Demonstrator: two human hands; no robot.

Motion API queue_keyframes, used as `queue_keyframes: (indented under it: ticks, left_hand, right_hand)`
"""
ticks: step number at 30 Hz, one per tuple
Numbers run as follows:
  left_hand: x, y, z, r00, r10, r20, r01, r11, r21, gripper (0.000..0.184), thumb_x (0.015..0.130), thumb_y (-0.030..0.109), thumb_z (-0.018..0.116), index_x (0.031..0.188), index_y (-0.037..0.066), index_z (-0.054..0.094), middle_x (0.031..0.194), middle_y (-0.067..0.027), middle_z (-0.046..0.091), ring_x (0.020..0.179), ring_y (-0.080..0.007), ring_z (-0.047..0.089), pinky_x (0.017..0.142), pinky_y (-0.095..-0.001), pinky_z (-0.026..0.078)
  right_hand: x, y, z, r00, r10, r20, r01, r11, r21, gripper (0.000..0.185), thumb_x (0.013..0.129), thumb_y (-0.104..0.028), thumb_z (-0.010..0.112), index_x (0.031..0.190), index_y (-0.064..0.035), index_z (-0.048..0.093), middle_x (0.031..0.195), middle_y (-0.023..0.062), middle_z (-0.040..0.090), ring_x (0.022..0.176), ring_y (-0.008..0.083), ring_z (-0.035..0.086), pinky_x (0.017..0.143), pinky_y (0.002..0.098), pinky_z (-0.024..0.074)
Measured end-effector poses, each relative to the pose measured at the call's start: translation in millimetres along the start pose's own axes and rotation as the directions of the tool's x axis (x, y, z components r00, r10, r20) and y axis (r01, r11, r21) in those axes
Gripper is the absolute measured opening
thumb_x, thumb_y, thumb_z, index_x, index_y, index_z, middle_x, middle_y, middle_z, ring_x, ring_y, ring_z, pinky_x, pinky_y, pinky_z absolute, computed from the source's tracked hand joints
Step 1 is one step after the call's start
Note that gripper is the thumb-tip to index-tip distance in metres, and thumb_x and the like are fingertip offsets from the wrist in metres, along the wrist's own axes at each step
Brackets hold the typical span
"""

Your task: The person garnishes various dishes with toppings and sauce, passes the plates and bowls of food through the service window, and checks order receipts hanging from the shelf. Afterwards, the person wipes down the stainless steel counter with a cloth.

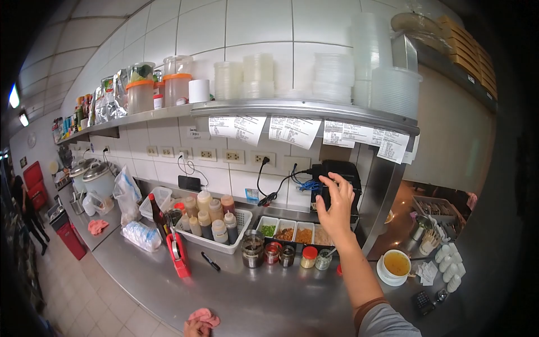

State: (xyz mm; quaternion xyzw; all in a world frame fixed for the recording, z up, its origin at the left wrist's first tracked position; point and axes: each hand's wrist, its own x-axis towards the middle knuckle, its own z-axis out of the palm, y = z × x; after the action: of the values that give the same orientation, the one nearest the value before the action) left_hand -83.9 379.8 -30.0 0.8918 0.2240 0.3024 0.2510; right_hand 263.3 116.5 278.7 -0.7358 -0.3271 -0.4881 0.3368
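My right hand (337, 205) is raised in front of a black boxy machine (351, 178) by the wall. Its thumb and fingers are apart with nothing visible between them; I cannot tell whether it touches the machine. At the bottom edge my left hand (194, 329), partly cut off by the frame, grips a pink cloth (206, 316) at the steel counter's front. Beyond my right forearm's left side stand a yellow jar with a red lid (309, 257) and a glass jar with a spoon (324, 259). Behind them sits a row of chopped toppings (305, 234) in white containers.
A white basket (244, 224) holds several sauce bottles. A red tape dispenser (177, 255) and a black marker (210, 261) lie on the steel counter (241, 292). Printed receipts (295, 131) hang from the shelf edge (303, 106). A soup bowl (396, 264) stands at right.
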Motion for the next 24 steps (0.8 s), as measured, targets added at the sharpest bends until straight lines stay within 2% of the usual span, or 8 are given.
queue_keyframes:
  ticks: [6,7,10,11,14,15,18,24]
  left_hand:
    - [-1.6,-0.8,1.8,1.000,0.010,-0.023,-0.010,1.000,-0.014,0.008,0.080,0.018,0.061,0.080,0.013,0.067,0.118,-0.0150,0.061,0.111,-0.0380,0.052,0.092,-0.0439,0.041]
    - [-0.7,0.3,0.5,1.000,0.017,-0.019,-0.018,1.000,-0.021,0.009,0.080,0.019,0.061,0.080,0.013,0.067,0.118,-0.0153,0.061,0.111,-0.0384,0.052,0.091,-0.0441,0.041]
    - [-4.0,-7.5,0.1,0.997,0.080,-0.008,-0.079,0.996,0.049,0.014,0.083,0.018,0.060,0.093,0.011,0.067,0.120,-0.0141,0.061,0.110,-0.0349,0.054,0.090,-0.0435,0.043]
    - [-5.5,-11.4,1.6,0.994,0.105,-0.003,-0.105,0.990,0.090,0.017,0.085,0.017,0.060,0.099,0.010,0.067,0.120,-0.0134,0.061,0.110,-0.0330,0.056,0.090,-0.0432,0.044]
    - [-3.6,-21.2,21.5,0.987,0.025,-0.158,-0.028,1.000,-0.012,0.015,0.061,0.008,0.072,0.072,0.018,0.072,0.094,-0.0014,0.067,0.087,-0.0265,0.053,0.078,-0.0360,0.045]
    - [-5.1,-22.7,21.6,0.989,0.034,-0.147,-0.034,0.999,-0.003,0.015,0.062,0.008,0.072,0.072,0.017,0.072,0.094,-0.0017,0.067,0.087,-0.0268,0.053,0.078,-0.0362,0.045]
    - [-3.9,-20.6,17.6,0.991,0.041,-0.130,-0.040,0.999,0.013,0.015,0.062,0.008,0.071,0.073,0.017,0.071,0.096,-0.0023,0.066,0.088,-0.0272,0.053,0.078,-0.0369,0.045]
    - [-3.4,-11.3,12.1,0.990,0.020,-0.141,-0.022,1.000,-0.014,0.014,0.062,0.008,0.071,0.073,0.017,0.070,0.096,-0.0020,0.066,0.087,-0.0274,0.053,0.078,-0.0374,0.045]
  right_hand:
    - [10.7,3.5,-13.7,0.995,0.033,-0.094,-0.014,0.980,0.197,0.026,0.072,-0.005,0.071,0.096,-0.0067,0.061,0.109,0.0106,0.059,0.101,0.0294,0.052,0.089,0.0395,0.0384]
    - [13.3,-1.5,-13.7,0.988,0.021,-0.153,0.013,0.975,0.223,0.018,0.070,-0.004,0.074,0.081,-0.0050,0.060,0.093,0.0090,0.063,0.089,0.0275,0.056,0.083,0.0372,0.0419]
    - [14.5,-0.6,-6.5,0.999,0.048,0.022,-0.053,0.918,0.392,0.013,0.071,-0.002,0.074,0.076,-0.0035,0.062,0.083,0.0087,0.064,0.083,0.0256,0.058,0.080,0.0350,0.0439]
    - [16.2,5.3,4.1,0.994,0.085,0.075,-0.110,0.883,0.456,0.009,0.077,-0.006,0.072,0.077,-0.0010,0.065,0.078,0.0067,0.065,0.082,0.0202,0.060,0.078,0.0313,0.0455]
    - [38.2,4.9,23.8,0.886,0.320,0.335,-0.463,0.588,0.663,0.013,0.085,-0.011,0.067,0.087,0.0018,0.066,0.086,0.0048,0.066,0.086,0.0146,0.059,0.079,0.0279,0.0462]
    - [45.6,11.8,35.1,0.878,0.309,0.366,-0.478,0.514,0.712,0.027,0.092,-0.022,0.060,0.108,0.0003,0.062,0.093,0.0031,0.065,0.087,0.0129,0.059,0.078,0.0275,0.0454]
    - [71.4,6.2,55.2,0.811,0.482,0.330,-0.542,0.409,0.734,0.032,0.091,-0.024,0.063,0.113,-0.0010,0.058,0.097,0.0037,0.062,0.088,0.0134,0.059,0.076,0.0268,0.0453]
    - [84.8,18.5,74.1,0.773,0.529,0.349,-0.532,0.241,0.812,0.020,0.089,-0.023,0.067,0.098,-0.0072,0.059,0.087,0.0003,0.060,0.079,0.0096,0.059,0.067,0.0226,0.0448]
